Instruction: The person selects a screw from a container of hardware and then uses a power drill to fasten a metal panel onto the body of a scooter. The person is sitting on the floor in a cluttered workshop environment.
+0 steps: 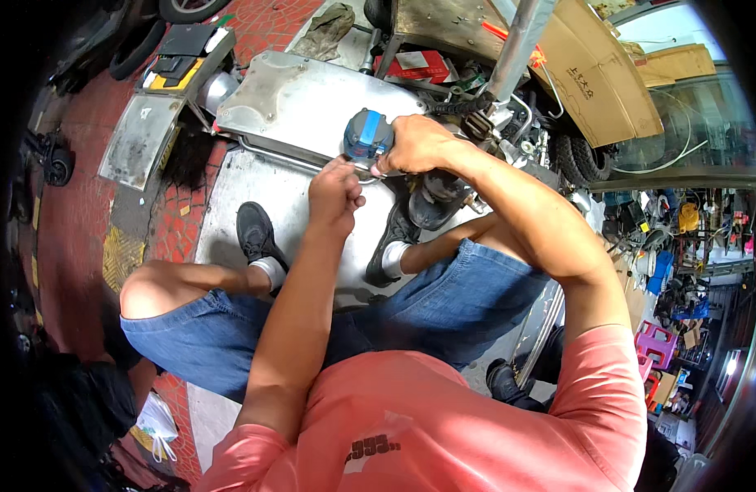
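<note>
A blue and dark grey power tool (367,135) with a rounded body is held over the edge of a bare metal panel (296,94). My right hand (425,145) is wrapped around its right side. Just below the tool, my left hand (334,195) is closed, with its fingertips pinched beside a thin shiny metal piece (363,170). Whatever lies between those fingertips is too small to make out. The tool's working end is hidden. Under the panel's front edge runs a metal rail (280,154).
A grey metal post (519,51) rises beyond my right hand, beside a large cardboard sheet (599,70). Dark mechanical parts (435,197) sit close to my right forearm. At the far left stands a metal box (140,135). A red box (419,66) lies behind the panel.
</note>
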The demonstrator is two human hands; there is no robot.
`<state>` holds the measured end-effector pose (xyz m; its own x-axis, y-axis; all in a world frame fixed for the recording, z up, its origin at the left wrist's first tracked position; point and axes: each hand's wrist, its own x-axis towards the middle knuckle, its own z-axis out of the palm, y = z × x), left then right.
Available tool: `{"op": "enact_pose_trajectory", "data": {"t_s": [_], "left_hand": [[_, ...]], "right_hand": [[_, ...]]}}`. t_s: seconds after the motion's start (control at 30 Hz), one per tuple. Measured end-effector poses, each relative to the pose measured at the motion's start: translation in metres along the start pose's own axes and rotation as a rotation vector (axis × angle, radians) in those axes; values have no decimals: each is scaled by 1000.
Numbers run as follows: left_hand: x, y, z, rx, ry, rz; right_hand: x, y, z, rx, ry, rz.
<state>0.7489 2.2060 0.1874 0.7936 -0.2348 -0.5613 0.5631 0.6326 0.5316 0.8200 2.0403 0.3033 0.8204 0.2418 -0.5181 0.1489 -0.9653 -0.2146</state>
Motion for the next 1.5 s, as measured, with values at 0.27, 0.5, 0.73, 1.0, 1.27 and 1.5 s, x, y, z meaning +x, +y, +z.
{"op": "enact_pose_trajectory", "data": {"t_s": [0.27, 0.5, 0.73, 1.0, 1.27, 1.5], "left_hand": [[12, -19, -20, 875, -362, 735], [62, -42, -24, 611, -278, 702], [62, -32, 14, 445, -55, 377], [52, -7, -31, 333, 206, 414], [28, 21, 3, 1265, 268, 613], [36, 38, 16, 1674, 162, 564]], "right_hand": [[-48, 10, -41, -58, -7, 6], [8, 35, 20, 6, 108, -76], [-12, 51, 6, 87, 67, 62], [-1, 19, 10, 709, -93, 162], [-13, 37, 15, 890, -112, 201], [-4, 41, 11, 823, -155, 199]]}}
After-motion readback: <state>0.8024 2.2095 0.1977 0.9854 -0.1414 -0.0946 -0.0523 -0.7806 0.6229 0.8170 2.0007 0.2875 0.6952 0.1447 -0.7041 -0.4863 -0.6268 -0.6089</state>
